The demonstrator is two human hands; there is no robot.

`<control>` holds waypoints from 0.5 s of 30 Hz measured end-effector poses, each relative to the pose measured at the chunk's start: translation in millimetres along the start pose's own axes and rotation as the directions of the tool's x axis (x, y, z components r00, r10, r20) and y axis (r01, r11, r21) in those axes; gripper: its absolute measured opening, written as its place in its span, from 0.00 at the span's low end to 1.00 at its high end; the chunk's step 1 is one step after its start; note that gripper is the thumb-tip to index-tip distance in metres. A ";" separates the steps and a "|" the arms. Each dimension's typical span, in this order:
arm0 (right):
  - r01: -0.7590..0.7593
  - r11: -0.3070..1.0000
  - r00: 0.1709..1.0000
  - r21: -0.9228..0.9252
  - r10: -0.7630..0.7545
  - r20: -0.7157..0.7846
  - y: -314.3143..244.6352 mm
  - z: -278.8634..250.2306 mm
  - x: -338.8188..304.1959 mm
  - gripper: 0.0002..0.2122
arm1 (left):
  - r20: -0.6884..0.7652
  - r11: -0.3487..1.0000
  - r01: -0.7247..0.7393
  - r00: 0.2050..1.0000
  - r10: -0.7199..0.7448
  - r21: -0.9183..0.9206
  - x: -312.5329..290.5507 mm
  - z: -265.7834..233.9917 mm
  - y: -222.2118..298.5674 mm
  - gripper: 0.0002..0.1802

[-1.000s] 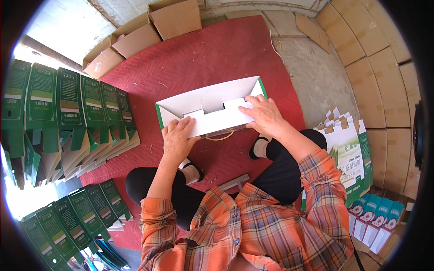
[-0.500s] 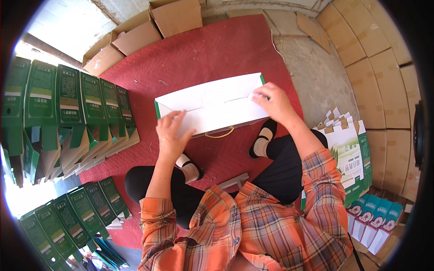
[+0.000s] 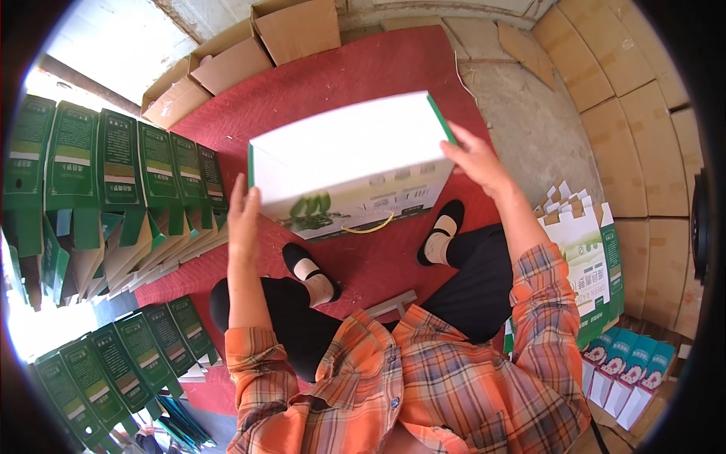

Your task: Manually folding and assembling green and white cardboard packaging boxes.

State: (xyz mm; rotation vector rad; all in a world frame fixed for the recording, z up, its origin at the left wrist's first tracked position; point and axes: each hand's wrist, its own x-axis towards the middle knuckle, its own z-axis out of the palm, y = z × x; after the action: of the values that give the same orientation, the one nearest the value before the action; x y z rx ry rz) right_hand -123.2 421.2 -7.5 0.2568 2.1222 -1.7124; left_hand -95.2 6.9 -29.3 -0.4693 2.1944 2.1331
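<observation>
In front of me is a cardboard gift box (image 3: 348, 189), with a white side facing up, green edges at its ends and a printed front bearing green vegetables. A yellow cord handle (image 3: 368, 225) hangs from its front. My left hand (image 3: 243, 216) presses its fingers against the left end. At the right end, my right hand (image 3: 480, 160) grips near the green edge, fingers partly behind the panel. Between them the hands hold the box, tilted so the printed face shows.
Red carpet (image 3: 378, 60) lies under the box and my feet. Green cartons (image 3: 117, 163) stand in rows at the left. Open brown boxes (image 3: 295, 34) line the far edge. Flattened printed cartons (image 3: 582, 257), small teal boxes (image 3: 631, 359) and stacked brown cartons (image 3: 620, 151) are at the right.
The box has tipped and risen away from me, bringing its printed front into view. My hands have moved from the white top panel to the two ends.
</observation>
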 end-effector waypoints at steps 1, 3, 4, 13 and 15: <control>0.143 0.979 0.990 0.147 -0.140 -0.034 -2.4 -9.2 -8.3 0.32 | 0.024 0.999 -0.025 0.999 0.026 -0.043 -6.1 1.0 15.7 0.36; 0.427 0.863 0.899 0.270 -0.436 -0.029 -12.2 -26.8 -16.8 0.36 | 0.253 0.897 -0.246 0.902 0.350 -0.367 -9.4 -11.9 26.2 0.37; 0.472 0.815 0.877 0.335 -0.475 -0.081 -21.5 -26.0 -23.1 0.34 | 0.300 0.884 -0.326 0.852 0.428 -0.335 -11.6 -14.6 36.4 0.35; 0.595 0.803 0.770 -0.036 -0.582 -0.263 -46.2 -17.4 -1.0 0.24 | -0.082 0.934 -0.264 0.953 0.291 0.240 -3.9 15.0 90.7 0.28; 0.585 0.808 0.774 -0.064 -0.580 -0.253 -77.7 -21.8 12.4 0.24 | -0.116 0.961 -0.171 0.973 0.199 0.219 4.9 9.7 127.6 0.27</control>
State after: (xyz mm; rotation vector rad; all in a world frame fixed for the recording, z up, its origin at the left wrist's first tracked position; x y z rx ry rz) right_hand -168.5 423.0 60.5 -0.2223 2.5693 -2.1313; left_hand -133.0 16.2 92.7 -0.4229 2.5993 1.9744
